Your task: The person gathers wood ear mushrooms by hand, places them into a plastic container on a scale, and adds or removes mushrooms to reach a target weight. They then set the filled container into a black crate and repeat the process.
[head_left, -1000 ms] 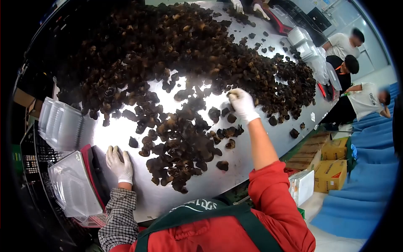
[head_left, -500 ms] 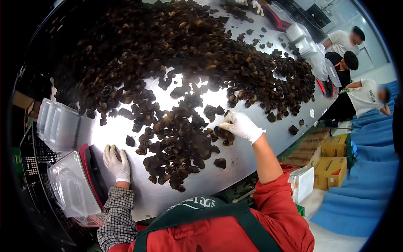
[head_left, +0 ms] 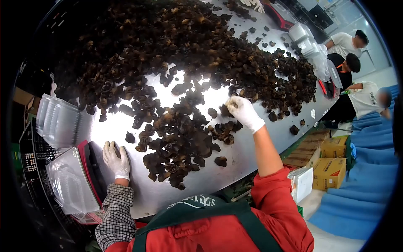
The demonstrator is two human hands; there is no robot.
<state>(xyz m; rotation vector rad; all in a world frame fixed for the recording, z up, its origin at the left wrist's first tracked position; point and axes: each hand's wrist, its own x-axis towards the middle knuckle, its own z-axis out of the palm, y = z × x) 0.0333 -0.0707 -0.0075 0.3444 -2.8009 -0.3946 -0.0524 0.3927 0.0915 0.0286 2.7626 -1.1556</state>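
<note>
Dark brown wood ear mushrooms [head_left: 180, 134] lie in a loose heap on a shiny metal table [head_left: 235, 168], in front of a much larger pile [head_left: 168, 38]. My left hand [head_left: 116, 161], in a white glove, rests flat on the metal left of the small heap, fingers stretched out and holding nothing. My gloved right hand [head_left: 244, 112] is at the heap's upper right, its fingers curled together. A blurred piece of wood ear mushroom [head_left: 225, 111] is at its fingertips, which are partly hidden. Several more pieces [head_left: 224, 132] lie just below that hand.
Stacked clear plastic boxes [head_left: 58, 122] and a red-edged scale [head_left: 77, 180] under a clear lid stand at the left. More boxes [head_left: 304, 40] line the far right edge. Cartons [head_left: 329, 173] sit on the floor. Co-workers [head_left: 346, 44] stand beyond; another person's gloved hand [head_left: 253, 4] shows at the top.
My right hand has moved up and slightly right, away from the pieces it was touching, which now lie on the table. My left hand has stayed nearly still.
</note>
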